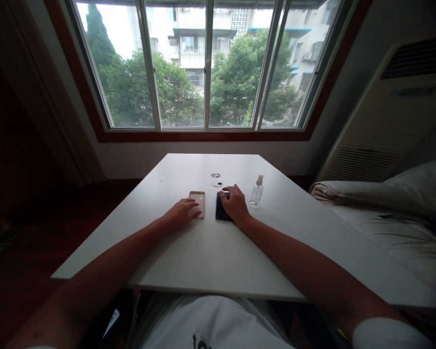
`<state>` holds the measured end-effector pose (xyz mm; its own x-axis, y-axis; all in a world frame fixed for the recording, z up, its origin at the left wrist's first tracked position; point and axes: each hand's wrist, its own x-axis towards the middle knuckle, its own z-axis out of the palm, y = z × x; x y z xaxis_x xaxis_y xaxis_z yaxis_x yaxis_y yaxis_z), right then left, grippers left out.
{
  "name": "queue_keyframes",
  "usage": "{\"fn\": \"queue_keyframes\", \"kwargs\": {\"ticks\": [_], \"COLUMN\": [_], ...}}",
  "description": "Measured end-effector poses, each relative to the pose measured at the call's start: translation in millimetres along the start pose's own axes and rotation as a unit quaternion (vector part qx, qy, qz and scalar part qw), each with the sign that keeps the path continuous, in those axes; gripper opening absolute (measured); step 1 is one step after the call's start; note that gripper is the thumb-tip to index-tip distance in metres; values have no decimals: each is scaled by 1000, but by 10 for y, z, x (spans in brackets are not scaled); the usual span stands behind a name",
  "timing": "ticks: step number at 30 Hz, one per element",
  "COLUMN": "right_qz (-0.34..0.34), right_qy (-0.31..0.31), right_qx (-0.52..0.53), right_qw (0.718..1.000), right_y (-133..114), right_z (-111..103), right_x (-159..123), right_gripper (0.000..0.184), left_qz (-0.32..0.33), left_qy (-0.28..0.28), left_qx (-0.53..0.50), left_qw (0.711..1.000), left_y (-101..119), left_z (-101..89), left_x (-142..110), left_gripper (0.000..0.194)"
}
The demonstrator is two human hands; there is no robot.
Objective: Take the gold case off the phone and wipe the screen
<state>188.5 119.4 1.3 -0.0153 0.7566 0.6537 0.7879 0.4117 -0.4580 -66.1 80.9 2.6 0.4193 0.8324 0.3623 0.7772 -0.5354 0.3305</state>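
Observation:
A beige phone case (201, 197) lies flat on the white table. My left hand (183, 212) rests over its left and lower part, fingers stretched out and apart, not wrapped round it. To the right lies a dark-screened phone (222, 212). Across its upper right side rests my right hand (236, 202), with thumb and fingers spread; part of the phone is hidden beneath. Just right of that hand stands a clear spray bottle (256, 193), upright and apart from it.
Two small round stickers or discs, one (215, 175) behind the other (217, 184), lie beyond the phone. The white table (160, 264) narrows toward a window (207, 72). A padded seat (392, 232) and an air conditioner (385, 106) stand at right.

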Motion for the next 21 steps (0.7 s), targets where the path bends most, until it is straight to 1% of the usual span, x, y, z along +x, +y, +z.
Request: {"fn": "queue_keyframes", "kwargs": {"ticks": [2, 4, 7, 11, 15, 21], "right_qz": [-46, -77, -87, -94, -66, -3], "right_qy": [-16, -40, -87, -128, -151, -183], "right_qx": [-4, -20, -42, -49, -67, -124], "right_qw": [999, 996, 992, 986, 984, 975], "right_y": [-142, -291, -455, -491, -435, -411], "right_z": [-41, -65, -70, -69, -68, -32], "right_x": [-70, -157, -269, -308, -296, -330], "right_gripper": [25, 25, 28, 30, 34, 54], "left_qz": [8, 16, 24, 24, 27, 20], "left_qy": [-16, -21, -22, -20, -22, -27], "left_qx": [7, 8, 10, 18, 20, 17], "left_qw": [1000, 1000, 999, 999, 999, 999], "left_y": [44, 71, 83, 77, 74, 85], "left_z": [-7, -14, -16, -2, 4, -8], "left_x": [-9, -12, -8, -3, -5, -4], "left_gripper": [50, 49, 47, 46, 46, 47]}}
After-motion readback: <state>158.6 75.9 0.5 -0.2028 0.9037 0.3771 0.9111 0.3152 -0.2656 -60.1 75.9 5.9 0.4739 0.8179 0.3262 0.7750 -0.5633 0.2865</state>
